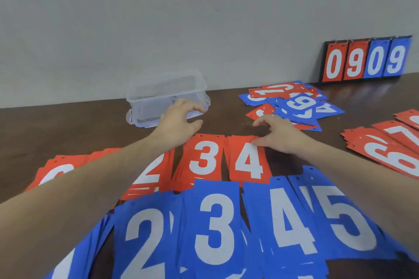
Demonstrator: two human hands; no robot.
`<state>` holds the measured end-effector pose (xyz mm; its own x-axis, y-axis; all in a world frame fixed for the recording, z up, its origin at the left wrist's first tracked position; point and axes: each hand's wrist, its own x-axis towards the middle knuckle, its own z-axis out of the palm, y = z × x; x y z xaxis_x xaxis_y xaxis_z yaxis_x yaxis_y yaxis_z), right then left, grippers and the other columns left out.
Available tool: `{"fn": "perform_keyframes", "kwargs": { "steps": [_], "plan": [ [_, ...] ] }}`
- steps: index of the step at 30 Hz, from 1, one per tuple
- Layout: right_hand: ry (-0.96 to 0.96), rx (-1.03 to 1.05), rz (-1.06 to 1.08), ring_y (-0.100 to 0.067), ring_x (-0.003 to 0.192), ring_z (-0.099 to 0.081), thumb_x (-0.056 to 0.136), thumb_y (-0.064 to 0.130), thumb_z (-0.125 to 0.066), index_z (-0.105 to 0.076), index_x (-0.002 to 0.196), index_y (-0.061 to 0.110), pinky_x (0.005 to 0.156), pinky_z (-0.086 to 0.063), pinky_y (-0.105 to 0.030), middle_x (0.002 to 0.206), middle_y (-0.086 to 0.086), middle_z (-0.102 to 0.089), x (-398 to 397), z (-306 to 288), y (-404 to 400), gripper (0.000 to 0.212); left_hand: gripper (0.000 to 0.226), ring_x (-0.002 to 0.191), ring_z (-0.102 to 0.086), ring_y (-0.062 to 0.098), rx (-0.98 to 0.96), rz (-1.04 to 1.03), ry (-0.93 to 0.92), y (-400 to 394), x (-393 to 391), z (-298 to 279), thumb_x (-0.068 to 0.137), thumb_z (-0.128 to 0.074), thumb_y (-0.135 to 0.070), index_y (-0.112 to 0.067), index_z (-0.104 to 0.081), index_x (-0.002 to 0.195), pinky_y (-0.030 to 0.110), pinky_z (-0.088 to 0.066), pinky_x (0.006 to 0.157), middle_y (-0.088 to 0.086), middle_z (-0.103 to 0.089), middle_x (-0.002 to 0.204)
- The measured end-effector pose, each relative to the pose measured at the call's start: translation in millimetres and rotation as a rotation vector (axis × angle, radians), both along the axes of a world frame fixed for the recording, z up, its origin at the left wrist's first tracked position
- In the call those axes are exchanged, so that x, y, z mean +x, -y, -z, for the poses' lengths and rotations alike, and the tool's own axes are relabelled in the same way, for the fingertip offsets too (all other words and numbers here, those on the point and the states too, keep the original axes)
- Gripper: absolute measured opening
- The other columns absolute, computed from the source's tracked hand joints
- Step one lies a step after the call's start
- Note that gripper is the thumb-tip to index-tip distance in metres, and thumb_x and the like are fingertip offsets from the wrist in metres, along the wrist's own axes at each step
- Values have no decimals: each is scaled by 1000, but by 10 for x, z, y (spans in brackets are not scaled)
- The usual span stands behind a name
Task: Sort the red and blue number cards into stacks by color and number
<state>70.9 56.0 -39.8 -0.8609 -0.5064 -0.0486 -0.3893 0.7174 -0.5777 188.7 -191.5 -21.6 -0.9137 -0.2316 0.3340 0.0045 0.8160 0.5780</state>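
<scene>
Both forearms bare — no sleeves in view; left grip [181,120] & right grip [278,133] ungloved.
</scene>
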Motion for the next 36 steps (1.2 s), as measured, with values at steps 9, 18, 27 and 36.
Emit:
{"fn": "perform_keyframes", "kwargs": {
  "steps": [9, 18, 27, 36],
  "plan": [
    [-75, -163, 116, -10, 109, -55, 94, 28, -67, -60, 108, 28, 86, -38, -22, 119, 6, -62, -601, 0, -518, 16, 24, 112, -51, 6, 43, 117, 86, -563, -1030, 146, 94, -63, -19, -28, -64, 116, 17, -33, 92, -7, -59, 122],
    [-147, -99, 222, -17, 117, -56, 93, 30, -67, -62, 117, 25, 88, -39, -23, 123, 4, -61, -1334, 17, -887, 25, 26, 101, -56, 12, 32, 91, 160, -797, -1998, 289, 96, -61, -26, -24, -59, 122, 18, -37, 76, -4, -63, 124],
    [-65, 31, 276, -23, 130, -50, 83, 61, -69, -38, 149, 27, 90, -43, -30, 147, -1, -49, -1800, 9, -742, 80, 49, 118, -59, 26, -116, -75, 162, -893, -2826, 372, 92, -60, -53, -25, -51, 132, 41, -46, 100, 3, -63, 128],
    [-157, 274, 177, -29, 122, -54, 89, 62, -60, -27, 153, 31, 95, -45, -37, 136, -7, -58, -1792, 93, -703, 78, 63, 124, -58, 26, -182, -5, 348, -907, -3072, 463, 96, -48, -61, -30, -32, 149, 50, -37, 112, 1, -59, 139]
  ]
}}
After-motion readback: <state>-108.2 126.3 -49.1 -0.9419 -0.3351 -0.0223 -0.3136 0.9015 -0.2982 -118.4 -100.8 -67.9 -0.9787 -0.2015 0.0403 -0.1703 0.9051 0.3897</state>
